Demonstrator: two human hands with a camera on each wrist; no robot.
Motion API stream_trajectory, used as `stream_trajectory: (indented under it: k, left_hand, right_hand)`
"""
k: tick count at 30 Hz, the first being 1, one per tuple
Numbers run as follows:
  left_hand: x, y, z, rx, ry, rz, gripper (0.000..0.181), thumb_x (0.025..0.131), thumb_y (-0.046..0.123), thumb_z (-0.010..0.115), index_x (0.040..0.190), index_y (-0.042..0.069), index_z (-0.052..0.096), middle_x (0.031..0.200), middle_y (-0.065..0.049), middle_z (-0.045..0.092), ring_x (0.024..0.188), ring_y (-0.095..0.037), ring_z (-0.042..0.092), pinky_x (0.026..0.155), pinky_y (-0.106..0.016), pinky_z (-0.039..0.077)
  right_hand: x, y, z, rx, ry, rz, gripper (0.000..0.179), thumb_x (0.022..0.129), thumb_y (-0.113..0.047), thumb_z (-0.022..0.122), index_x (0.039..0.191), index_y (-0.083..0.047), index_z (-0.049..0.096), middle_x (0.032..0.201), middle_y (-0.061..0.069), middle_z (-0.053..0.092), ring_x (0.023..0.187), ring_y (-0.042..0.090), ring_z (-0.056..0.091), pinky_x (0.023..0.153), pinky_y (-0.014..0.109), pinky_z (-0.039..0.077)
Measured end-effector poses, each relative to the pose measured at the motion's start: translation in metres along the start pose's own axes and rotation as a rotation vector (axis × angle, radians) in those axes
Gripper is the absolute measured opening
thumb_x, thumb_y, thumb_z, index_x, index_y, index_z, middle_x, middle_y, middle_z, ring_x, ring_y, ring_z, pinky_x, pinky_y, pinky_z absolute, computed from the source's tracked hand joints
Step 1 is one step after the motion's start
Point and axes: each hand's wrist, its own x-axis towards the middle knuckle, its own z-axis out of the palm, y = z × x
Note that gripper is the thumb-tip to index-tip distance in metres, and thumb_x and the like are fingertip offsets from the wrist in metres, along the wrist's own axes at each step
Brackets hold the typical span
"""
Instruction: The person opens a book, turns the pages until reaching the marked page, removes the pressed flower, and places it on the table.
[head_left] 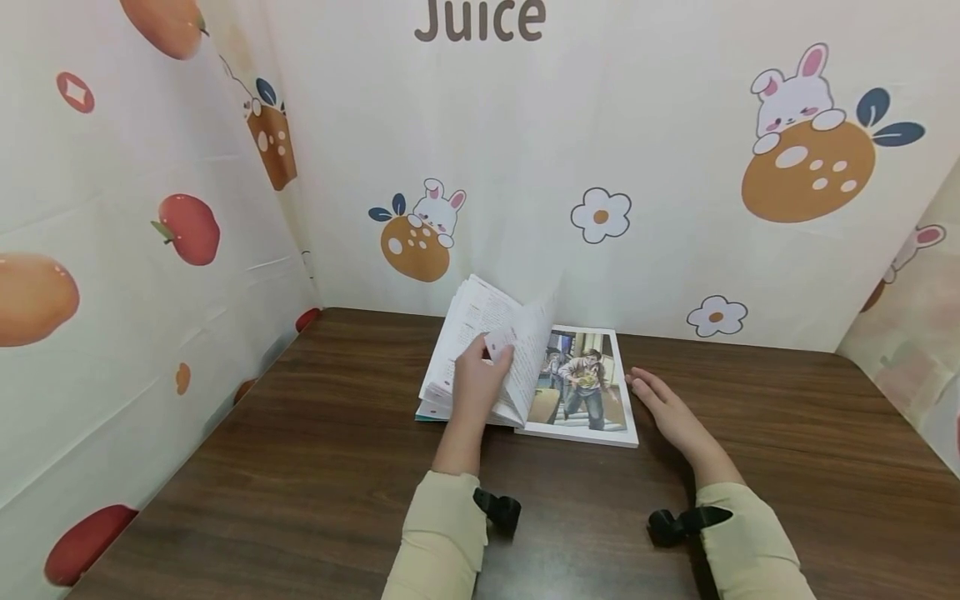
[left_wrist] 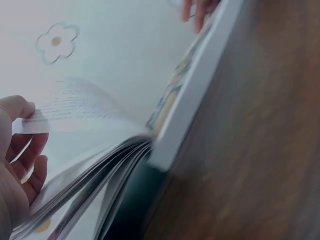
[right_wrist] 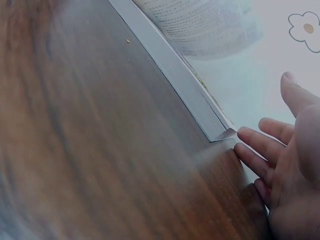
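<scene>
An open book (head_left: 577,437) lies on the table, its right-hand page showing a colour picture of a running figure. My left hand (head_left: 480,379) pinches a lifted page (head_left: 534,337) between thumb and fingers, over the left-hand stack of pages. In the left wrist view that page (left_wrist: 85,112) arches up from the spine, with the thumb on top of its edge. My right hand (head_left: 667,412) lies beside the book's right edge, its fingers extended. In the right wrist view the fingertips (right_wrist: 245,134) are at the corner of the book's thick page block (right_wrist: 175,82).
The dark wooden table (head_left: 300,483) runs back to a white curtain (head_left: 517,150) printed with rabbits, fruit and flowers. More curtain hangs at both sides. A black strap-on camera (head_left: 501,510) is on the left wrist, another black camera (head_left: 675,527) on the right.
</scene>
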Motion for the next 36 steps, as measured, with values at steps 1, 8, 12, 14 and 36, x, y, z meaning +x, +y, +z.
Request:
stream_trajectory:
  k: [1,8,12,14,36]
  left_hand:
    - [0.002,-0.001,-0.004,-0.017,0.018,-0.008,0.021,0.083,0.023,0.065,0.099,0.009,0.066,0.084,-0.004,0.065,0.073,-0.016,0.056,0.068,-0.033,0.045]
    - [0.011,-0.020,-0.028,-0.025,0.062,-0.111,0.017,0.083,0.022,0.067,0.091,0.006,0.067,0.076,-0.006,0.060,0.068,-0.017,0.050,0.060,-0.029,0.040]
    - [0.013,-0.030,-0.042,0.016,0.012,-0.236,0.021,0.086,0.027,0.065,0.089,0.006,0.065,0.081,-0.007,0.059,0.074,-0.019,0.050,0.065,-0.030,0.040]
    - [0.014,-0.035,-0.050,0.048,-0.017,-0.287,0.024,0.087,0.030,0.064,0.089,0.006,0.064,0.084,-0.007,0.058,0.078,-0.020,0.050,0.068,-0.031,0.039]
    - [0.009,-0.060,-0.086,0.333,-0.279,-0.442,0.024,0.086,0.029,0.064,0.090,0.005,0.064,0.091,-0.010,0.057,0.084,-0.024,0.049,0.071,-0.035,0.039]
  right_hand:
    - [0.000,0.000,0.000,0.002,0.000,-0.001,0.066,0.099,-0.046,0.030,0.145,0.000,0.020,0.144,0.024,0.030,0.135,0.043,0.015,0.102,0.061,0.011]
    - [-0.001,0.001,0.000,0.011,-0.003,-0.006,0.066,0.099,-0.045,0.033,0.144,0.001,0.021,0.143,0.024,0.030,0.134,0.043,0.016,0.102,0.061,0.012]
    - [-0.001,0.001,0.000,0.018,0.000,-0.011,0.066,0.099,-0.044,0.034,0.143,0.002,0.022,0.143,0.025,0.030,0.134,0.042,0.018,0.103,0.059,0.014]
    - [-0.002,0.001,0.000,0.022,0.002,-0.010,0.066,0.098,-0.044,0.034,0.143,0.002,0.022,0.143,0.025,0.031,0.134,0.042,0.019,0.103,0.058,0.015]
    - [-0.001,0.001,0.001,-0.006,0.013,0.011,0.062,0.098,-0.043,0.036,0.141,0.000,0.028,0.144,0.025,0.029,0.133,0.044,0.019,0.101,0.060,0.017]
